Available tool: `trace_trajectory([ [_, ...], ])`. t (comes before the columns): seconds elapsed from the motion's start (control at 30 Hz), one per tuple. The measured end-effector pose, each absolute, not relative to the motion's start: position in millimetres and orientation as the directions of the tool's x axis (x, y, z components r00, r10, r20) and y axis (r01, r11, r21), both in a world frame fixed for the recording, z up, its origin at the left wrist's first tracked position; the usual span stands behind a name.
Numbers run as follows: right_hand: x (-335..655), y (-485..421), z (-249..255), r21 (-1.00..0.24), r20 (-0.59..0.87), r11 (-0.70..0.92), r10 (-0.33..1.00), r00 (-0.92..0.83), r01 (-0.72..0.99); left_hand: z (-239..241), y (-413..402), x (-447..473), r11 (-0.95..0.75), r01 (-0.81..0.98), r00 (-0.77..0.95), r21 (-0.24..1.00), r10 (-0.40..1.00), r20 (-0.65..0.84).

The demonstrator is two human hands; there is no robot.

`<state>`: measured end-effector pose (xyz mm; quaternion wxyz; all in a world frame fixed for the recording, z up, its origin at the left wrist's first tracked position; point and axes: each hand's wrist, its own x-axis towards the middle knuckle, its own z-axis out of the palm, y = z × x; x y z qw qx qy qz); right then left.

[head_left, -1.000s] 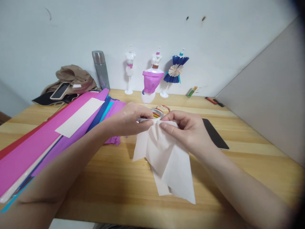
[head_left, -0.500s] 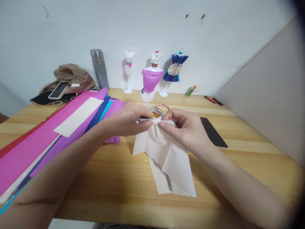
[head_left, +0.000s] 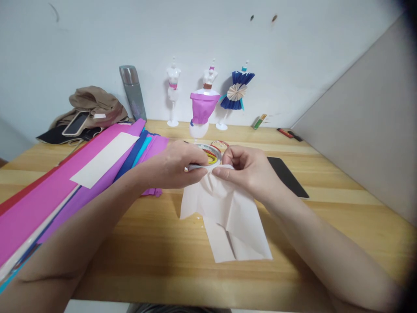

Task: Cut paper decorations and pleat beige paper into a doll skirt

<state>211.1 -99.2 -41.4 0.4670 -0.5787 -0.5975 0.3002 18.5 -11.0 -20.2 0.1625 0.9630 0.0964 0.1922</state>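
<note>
A sheet of white crepe paper [head_left: 233,217] hangs from my fingers, gathered in small folds along its top edge. My left hand [head_left: 177,163] pinches that edge between thumb and curled fingers. Close beside it, my right hand [head_left: 246,169] pinches the same edge, thumb toward me. The paper's lower part spreads down over the wooden table [head_left: 146,256], with a second layer showing underneath. Just behind the fingers lies a roll of tape [head_left: 213,151], partly hidden, with something yellow inside its ring.
Coloured paper sheets [head_left: 48,200] are stacked at left, a white strip [head_left: 106,160] on top. Behind stand a flask [head_left: 133,93] and small dress forms, one in purple paper [head_left: 204,108], one in blue [head_left: 233,102]. A black tablet-like slab [head_left: 288,176] lies right of my hand.
Both hands keep their pinch on the paper. Its gathered top has shifted slightly, and the hanging sheet spreads a little wider. The whole view has moved a little.
</note>
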Motion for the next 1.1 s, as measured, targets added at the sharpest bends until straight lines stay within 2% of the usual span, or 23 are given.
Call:
trace_trajectory([
  [0.27,216.7,-94.6,-41.7,-0.883,0.255,0.178,0.959,0.126,0.434,-20.4,-8.1,21.0,-0.919,0.108,0.874,0.379,0.269,0.404],
  [0.43,220.5,-96.7,-37.4,-0.892,0.256,0.216,0.966,0.048,0.397,-21.5,-4.5,19.7,-0.902,0.144,0.867,0.407,0.314,0.388],
  [0.8,218.1,-102.7,-36.5,-0.864,0.289,0.238,0.956,0.049,0.443,-20.9,-3.4,19.2,-0.899,0.151,0.872,0.411,0.316,0.373],
  [1.1,216.3,-101.5,-37.3,-0.907,0.215,0.195,0.977,0.013,0.373,-25.6,-3.1,19.0,-0.908,0.140,0.866,0.396,0.306,0.396],
])
